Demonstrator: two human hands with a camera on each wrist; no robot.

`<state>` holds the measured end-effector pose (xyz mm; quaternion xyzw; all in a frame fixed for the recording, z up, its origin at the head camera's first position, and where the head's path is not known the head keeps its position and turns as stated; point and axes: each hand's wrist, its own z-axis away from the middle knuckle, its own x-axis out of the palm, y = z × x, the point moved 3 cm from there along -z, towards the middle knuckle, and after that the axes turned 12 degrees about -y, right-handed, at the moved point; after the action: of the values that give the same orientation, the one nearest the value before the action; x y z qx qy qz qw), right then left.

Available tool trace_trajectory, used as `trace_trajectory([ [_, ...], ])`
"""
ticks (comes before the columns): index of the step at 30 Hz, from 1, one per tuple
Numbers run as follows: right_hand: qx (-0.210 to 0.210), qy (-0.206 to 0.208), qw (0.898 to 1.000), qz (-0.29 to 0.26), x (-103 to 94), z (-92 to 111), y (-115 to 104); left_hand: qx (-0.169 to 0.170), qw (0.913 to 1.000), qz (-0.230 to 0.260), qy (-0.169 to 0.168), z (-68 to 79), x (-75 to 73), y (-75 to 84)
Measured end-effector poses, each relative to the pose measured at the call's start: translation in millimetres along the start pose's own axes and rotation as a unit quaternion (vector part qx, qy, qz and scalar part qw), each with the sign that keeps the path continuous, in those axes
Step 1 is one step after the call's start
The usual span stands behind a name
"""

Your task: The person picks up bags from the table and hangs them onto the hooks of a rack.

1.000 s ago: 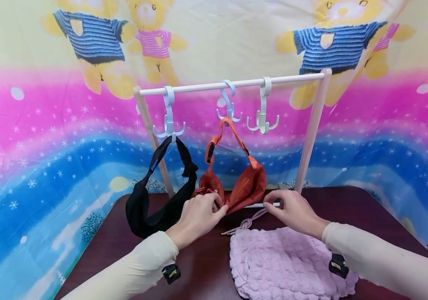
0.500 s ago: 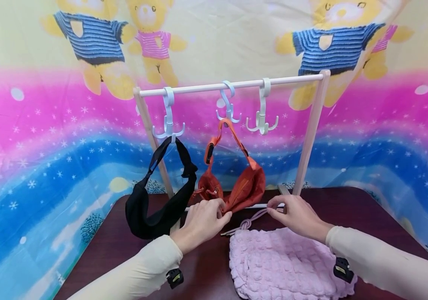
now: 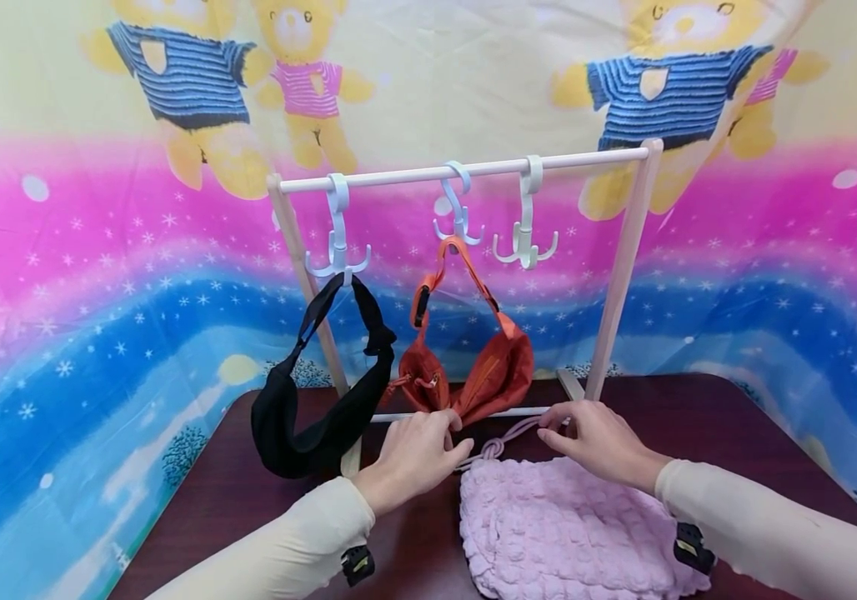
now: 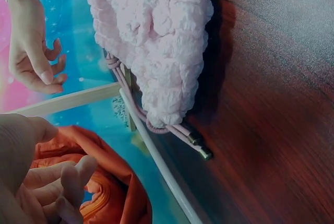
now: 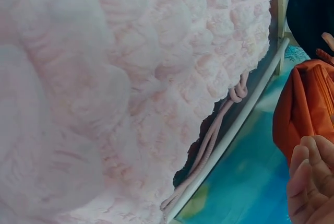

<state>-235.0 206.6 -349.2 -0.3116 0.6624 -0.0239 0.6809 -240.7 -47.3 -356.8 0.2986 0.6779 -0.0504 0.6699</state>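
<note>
An orange bag (image 3: 499, 375) hangs by its strap from the middle hook (image 3: 460, 212). In the head view my left hand (image 3: 417, 454) is just below it, fingers loosely bent, overlapping its lower edge. The left wrist view shows nothing between that hand's thumb and fingers (image 4: 55, 182). My right hand (image 3: 597, 437) hovers over the far edge of a pink, puffy quilted bag (image 3: 571, 525) lying on the table. Its fingers are relaxed, with a gap between thumb and fingertips in the left wrist view. The pink bag's knotted cord (image 3: 499, 443) lies between my hands.
A wooden rack (image 3: 627, 267) with a white top bar (image 3: 398, 175) stands on the dark red table (image 3: 729, 417). A black bag (image 3: 323, 433) hangs from the left hook (image 3: 337, 225). The right hook (image 3: 526, 217) holds nothing. Behind is a printed bear cloth (image 3: 443, 83).
Both hands have moved slightly down and to the right, towards me. My left hand now covers less of the orange bag. The bags hang and lie almost as before.
</note>
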Motion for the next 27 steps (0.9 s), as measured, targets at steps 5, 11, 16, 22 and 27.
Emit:
trace_trajectory([
  [5,-0.003,-0.003,1.000,0.002,1.8,1,4,0.002,0.9999,-0.011,0.003,-1.0,2.8,2.2],
  [11,0.007,-0.010,1.000,0.000,1.5,2,11,0.006,0.9999,-0.015,0.000,-2.5,6.8,2.3],
  [16,0.011,-0.008,1.000,0.007,0.5,0,18,0.011,0.9999,-0.013,-0.002,-2.8,10.5,1.5],
  [22,0.022,-0.007,1.000,0.012,-1.8,0,30,0.013,0.9997,-0.009,-0.016,-4.9,14.9,3.8],
  [27,0.035,-0.013,0.999,0.017,-4.8,2,40,0.017,0.9996,-0.015,-0.016,-5.8,18.8,6.0],
])
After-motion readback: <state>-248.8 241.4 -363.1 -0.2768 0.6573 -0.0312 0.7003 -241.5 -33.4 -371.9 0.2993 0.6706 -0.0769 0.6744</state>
